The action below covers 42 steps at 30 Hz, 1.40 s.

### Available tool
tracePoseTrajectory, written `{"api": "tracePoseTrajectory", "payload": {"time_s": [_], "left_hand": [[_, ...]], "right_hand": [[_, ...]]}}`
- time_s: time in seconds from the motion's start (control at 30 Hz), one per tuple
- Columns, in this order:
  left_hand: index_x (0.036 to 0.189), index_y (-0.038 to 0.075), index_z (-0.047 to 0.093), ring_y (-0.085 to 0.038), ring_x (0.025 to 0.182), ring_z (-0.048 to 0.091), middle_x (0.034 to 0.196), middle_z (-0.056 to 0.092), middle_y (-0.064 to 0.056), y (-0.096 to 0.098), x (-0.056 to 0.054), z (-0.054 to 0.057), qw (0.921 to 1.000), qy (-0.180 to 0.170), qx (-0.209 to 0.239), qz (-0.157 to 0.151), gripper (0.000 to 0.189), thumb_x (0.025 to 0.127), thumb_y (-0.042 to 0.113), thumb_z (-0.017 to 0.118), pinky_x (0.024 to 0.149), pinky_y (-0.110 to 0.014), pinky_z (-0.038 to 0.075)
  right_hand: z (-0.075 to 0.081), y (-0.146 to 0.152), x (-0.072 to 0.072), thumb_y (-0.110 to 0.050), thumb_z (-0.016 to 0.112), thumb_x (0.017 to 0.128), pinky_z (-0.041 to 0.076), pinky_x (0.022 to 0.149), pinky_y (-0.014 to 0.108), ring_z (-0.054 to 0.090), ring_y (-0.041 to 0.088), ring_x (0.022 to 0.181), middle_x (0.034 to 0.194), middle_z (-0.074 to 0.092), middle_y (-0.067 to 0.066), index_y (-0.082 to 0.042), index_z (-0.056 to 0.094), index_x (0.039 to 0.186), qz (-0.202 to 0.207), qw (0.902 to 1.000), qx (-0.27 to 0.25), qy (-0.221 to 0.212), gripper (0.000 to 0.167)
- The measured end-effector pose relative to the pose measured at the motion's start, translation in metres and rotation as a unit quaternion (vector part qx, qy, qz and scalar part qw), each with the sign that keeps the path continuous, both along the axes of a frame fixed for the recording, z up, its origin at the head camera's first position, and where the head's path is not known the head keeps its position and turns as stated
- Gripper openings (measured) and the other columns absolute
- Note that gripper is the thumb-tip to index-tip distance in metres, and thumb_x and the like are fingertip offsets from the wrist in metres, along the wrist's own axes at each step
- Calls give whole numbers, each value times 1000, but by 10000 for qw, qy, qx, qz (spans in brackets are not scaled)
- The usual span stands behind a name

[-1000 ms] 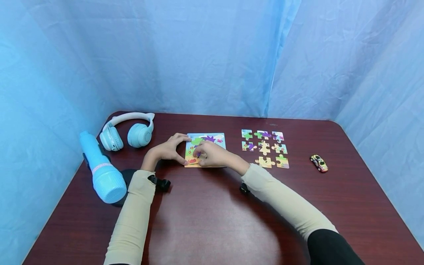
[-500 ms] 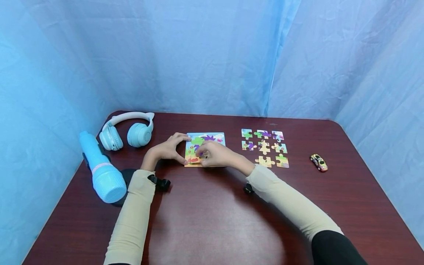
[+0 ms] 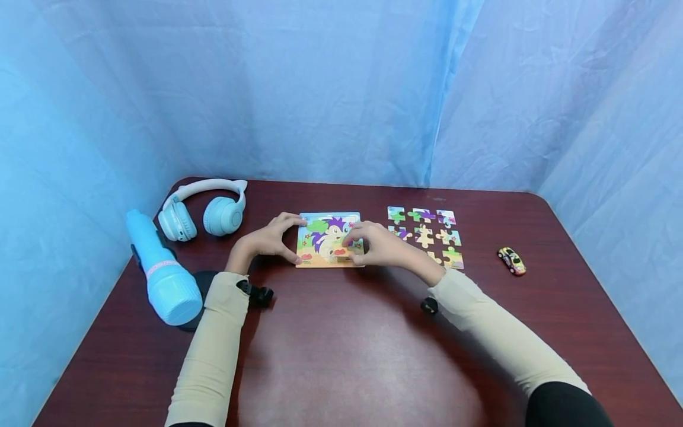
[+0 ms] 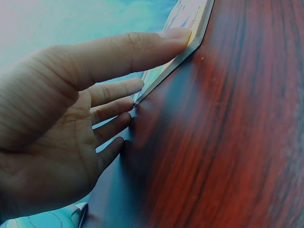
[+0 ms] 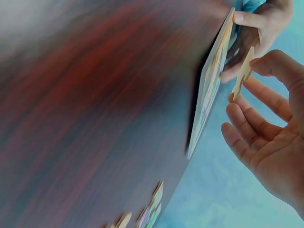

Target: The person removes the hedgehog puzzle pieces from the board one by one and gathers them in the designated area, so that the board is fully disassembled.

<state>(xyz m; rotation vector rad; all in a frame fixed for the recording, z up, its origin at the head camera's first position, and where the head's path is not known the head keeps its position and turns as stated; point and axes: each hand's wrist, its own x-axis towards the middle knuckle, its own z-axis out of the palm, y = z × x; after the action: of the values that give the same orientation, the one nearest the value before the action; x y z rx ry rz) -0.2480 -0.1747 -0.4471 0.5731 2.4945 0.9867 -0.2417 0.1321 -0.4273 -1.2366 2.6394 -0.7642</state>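
In the head view a cartoon puzzle board [image 3: 315, 264] lies on the table, showing a purple-haired animal picture. My left hand [image 3: 269, 238] sits at its left side; the thumb [image 4: 175, 38] touches the near corner and straight fingers touch the edge further back. Over the board's right part, my right hand [image 3: 384, 244] pinches a puzzle piece [image 5: 243, 76] between thumb and fingertips. That piece is held raised above the board in the right wrist view. To the right of the board lie several loose puzzle pieces [image 3: 425, 236] in rough rows, the nearest ones partly behind my right wrist.
A toy car [image 3: 511, 261] lies at the right. Blue cat-ear headphones [image 3: 223, 216] stand at the back left, with a light-blue microphone [image 3: 175, 293] in front of them. Blue curtains [image 3: 320, 89] enclose the table's [image 3: 341, 356] back and sides.
My right hand has lifted from the board's lower left and moved right, with a puzzle piece pinched in it. More of the board picture shows. My left hand stays put.
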Motion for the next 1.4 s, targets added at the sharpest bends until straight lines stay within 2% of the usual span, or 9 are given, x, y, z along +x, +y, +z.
{"api": "tracePoseTrajectory", "payload": {"time_s": [0.27,0.63,0.9,1.2,1.4], "left_hand": [[156,8,38,-39,152,14,163,20,-18,1,0,0,10000,-51,-12,32,94,78,24,89,119,-63,29],[156,8,38,-39,152,14,163,20,-18,1,-1,-1,10000,-30,-3,31,95,78,24,89,119,-63,28],[156,9,38,-39,151,16,163,21,-17,1,-2,-4,10000,19,-57,13,95,78,24,89,119,-63,29],[156,10,39,-37,150,18,162,22,-16,1,-1,-2,10000,-24,-26,72,96,76,25,90,119,-62,29],[156,8,39,-38,149,18,161,23,-18,-1,1,-3,10000,-2,8,66,95,77,23,90,118,-63,31]], "right_hand": [[2,35,3,-15,75,85,54,90,43,63,21,101,106,72,4,-12,78,108,-117,9997,38,203,23],[1,71,7,-14,76,84,56,89,42,63,21,103,107,72,2,-12,77,107,-370,9991,117,169,23],[-1,89,8,-13,77,84,55,87,43,62,20,101,107,72,2,-13,76,108,-461,9983,296,217,24],[-4,102,9,-12,78,83,54,79,38,61,20,94,105,71,4,-12,77,106,-605,9967,423,340,23],[-6,105,10,-11,78,84,55,81,39,62,20,95,104,70,4,-11,77,105,-571,9966,472,372,22]]}}
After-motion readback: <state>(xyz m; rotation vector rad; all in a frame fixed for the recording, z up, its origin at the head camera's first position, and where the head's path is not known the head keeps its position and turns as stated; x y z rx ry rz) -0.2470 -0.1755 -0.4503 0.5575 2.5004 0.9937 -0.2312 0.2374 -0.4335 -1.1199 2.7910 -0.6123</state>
